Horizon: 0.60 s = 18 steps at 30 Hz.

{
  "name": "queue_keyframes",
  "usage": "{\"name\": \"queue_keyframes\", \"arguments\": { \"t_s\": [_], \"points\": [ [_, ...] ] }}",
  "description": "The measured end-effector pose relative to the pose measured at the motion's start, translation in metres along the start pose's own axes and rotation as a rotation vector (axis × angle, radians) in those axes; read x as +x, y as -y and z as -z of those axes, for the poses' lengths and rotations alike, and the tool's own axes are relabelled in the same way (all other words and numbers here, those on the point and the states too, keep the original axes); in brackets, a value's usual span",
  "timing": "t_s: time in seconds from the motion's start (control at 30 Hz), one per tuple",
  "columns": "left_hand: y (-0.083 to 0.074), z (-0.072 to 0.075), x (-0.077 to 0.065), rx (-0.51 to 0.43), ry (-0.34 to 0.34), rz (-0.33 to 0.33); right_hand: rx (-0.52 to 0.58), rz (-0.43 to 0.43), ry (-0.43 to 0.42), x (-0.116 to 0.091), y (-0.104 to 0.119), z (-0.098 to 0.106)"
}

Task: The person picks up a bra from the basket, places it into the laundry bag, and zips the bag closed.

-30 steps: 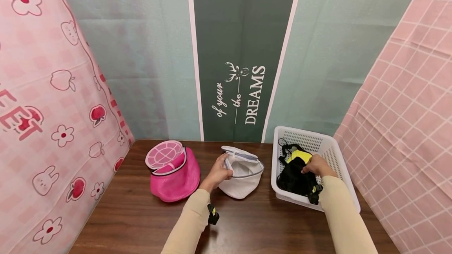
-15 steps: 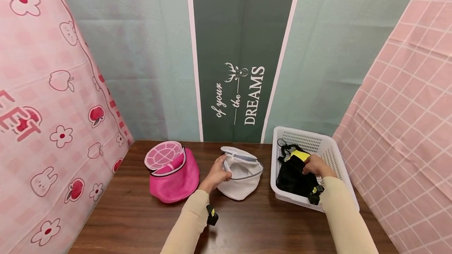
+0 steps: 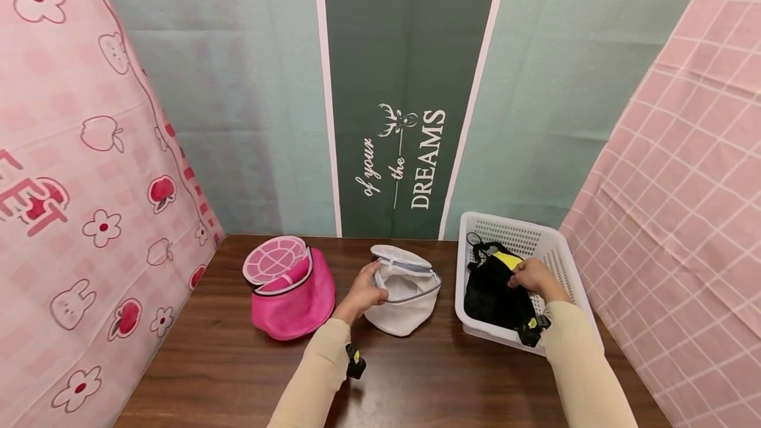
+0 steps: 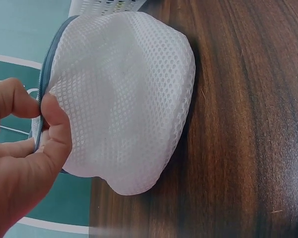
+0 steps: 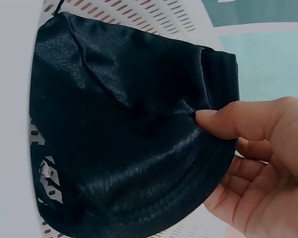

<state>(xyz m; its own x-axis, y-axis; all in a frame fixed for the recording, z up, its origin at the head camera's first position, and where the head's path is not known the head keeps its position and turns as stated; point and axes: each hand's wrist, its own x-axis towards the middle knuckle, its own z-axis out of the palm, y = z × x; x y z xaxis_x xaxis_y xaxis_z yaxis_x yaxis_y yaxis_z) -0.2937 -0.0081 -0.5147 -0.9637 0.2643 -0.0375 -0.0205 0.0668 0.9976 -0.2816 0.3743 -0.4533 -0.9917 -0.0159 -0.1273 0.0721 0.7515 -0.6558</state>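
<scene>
My left hand (image 3: 364, 292) pinches the grey zipped rim of a white mesh laundry bag (image 3: 401, 318) between thumb and fingers. The bag's round lid (image 3: 401, 255) is folded back, so its mouth gapes. In the left wrist view the mesh (image 4: 119, 99) bulges above the wood. Over at the right, my right hand (image 3: 532, 277) grips the edge of a black satiny garment with thin straps (image 3: 490, 299), inside a white basket (image 3: 505, 218). The right wrist view shows my thumb on top of the black cloth (image 5: 129, 109). Its exact kind is unclear.
A pink mesh laundry bag (image 3: 294, 309), lid tipped back, stands on the brown table (image 3: 428, 382) at the left. Something yellow (image 3: 505, 261) lies in the basket beside the black garment. Cloth hangings (image 3: 279, 117) close off the back and both sides.
The black garment has shifted and spread slightly under my right hand in the basket. My left hand has kept its hold on the white bag's rim.
</scene>
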Motion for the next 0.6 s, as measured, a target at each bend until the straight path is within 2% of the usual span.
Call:
{"name": "queue_keyframes", "arguments": {
  "t_s": [0.17, 0.3, 0.47, 0.6],
  "points": [
    [0.003, 0.000, 0.001, 0.024, -0.009, -0.007, 0.018, -0.039, -0.042, -0.004, 0.001, 0.000],
    [0.002, 0.000, -0.001, 0.032, -0.010, 0.003, 0.033, -0.063, -0.109, -0.008, 0.001, 0.001],
    [0.001, 0.001, -0.002, 0.039, -0.008, 0.021, 0.119, -0.108, -0.151, -0.016, 0.006, 0.005],
    [0.001, 0.000, -0.002, 0.041, 0.000, 0.021, 0.133, -0.119, -0.174, -0.022, 0.011, 0.009]
  ]
}}
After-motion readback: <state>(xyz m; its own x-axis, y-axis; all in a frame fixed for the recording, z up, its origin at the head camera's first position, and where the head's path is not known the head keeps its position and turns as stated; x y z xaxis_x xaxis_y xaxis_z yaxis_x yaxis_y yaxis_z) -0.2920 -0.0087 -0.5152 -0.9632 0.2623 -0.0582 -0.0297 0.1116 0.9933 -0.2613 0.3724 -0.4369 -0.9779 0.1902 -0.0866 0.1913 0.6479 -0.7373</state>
